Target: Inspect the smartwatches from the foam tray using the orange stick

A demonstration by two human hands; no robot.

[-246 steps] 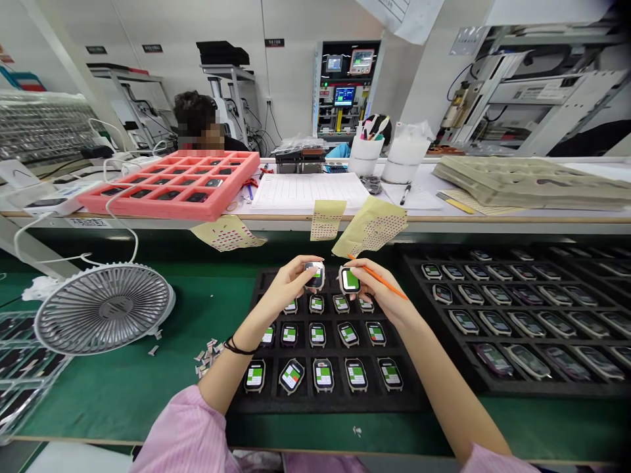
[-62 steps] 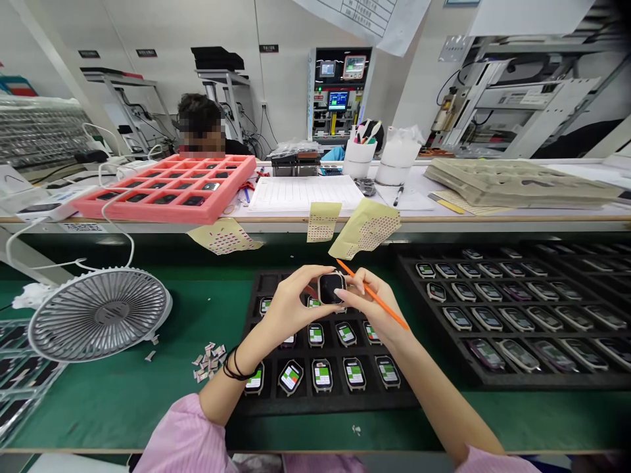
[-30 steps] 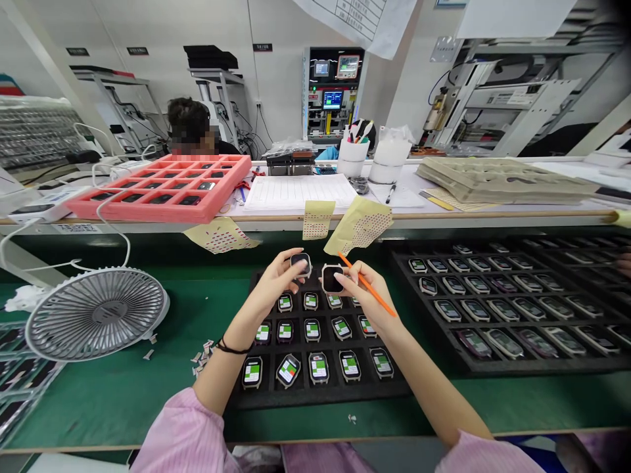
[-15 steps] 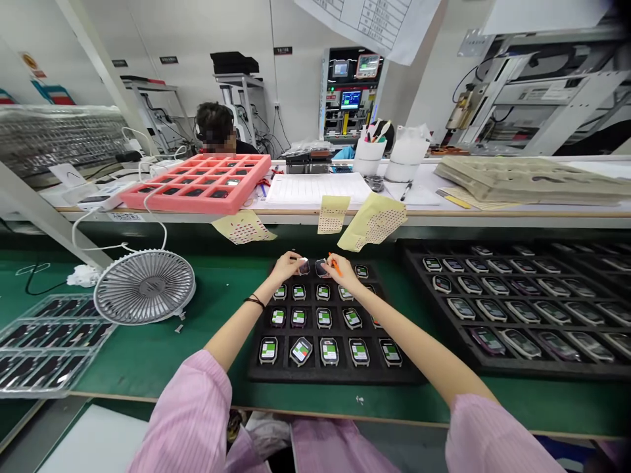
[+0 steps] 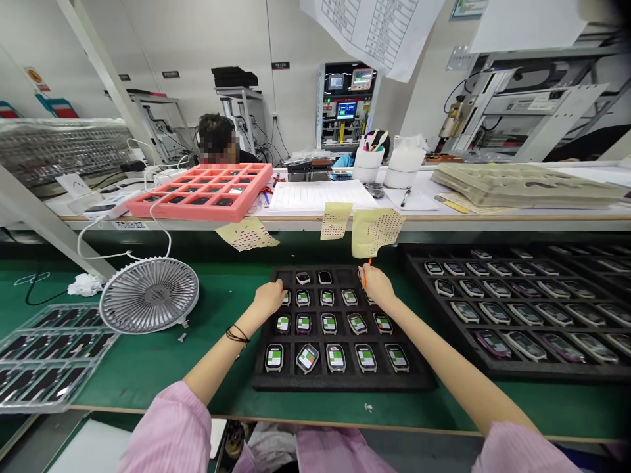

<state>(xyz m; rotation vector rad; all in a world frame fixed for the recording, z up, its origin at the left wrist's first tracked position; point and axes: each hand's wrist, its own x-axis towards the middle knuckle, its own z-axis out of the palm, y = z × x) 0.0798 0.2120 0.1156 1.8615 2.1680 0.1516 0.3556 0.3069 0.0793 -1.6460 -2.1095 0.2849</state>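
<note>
A black foam tray [image 5: 345, 381] in front of me carries rows of smartwatches, most with green-and-white lit screens. In its back row, two watches show dark screens: a left one [image 5: 302, 278] and a middle one [image 5: 325, 277]. My left hand [image 5: 269, 297] is closed at the tray's left edge, beside a partly covered watch [image 5: 286, 299]; whatever its fingers grip is hidden. Over the back right corner, my right hand [image 5: 378, 286] is closed around a thin orange stick-like tool [image 5: 364, 278]. Its fingertips are by a watch that is mostly covered.
Another black tray [image 5: 463, 348] of watches lies to the right. On the left are a round grey fan [image 5: 150, 295] and a clear tray [image 5: 73, 387] of dark parts. A shelf edge [image 5: 305, 223] crosses behind, bearing a pink foam tray [image 5: 197, 210]. A person [image 5: 217, 138] sits beyond.
Both hands have left the two dark-screened watches, which now lie in the back row. My left hand moved left and nearer; my right hand moved right, keeping the orange tool.
</note>
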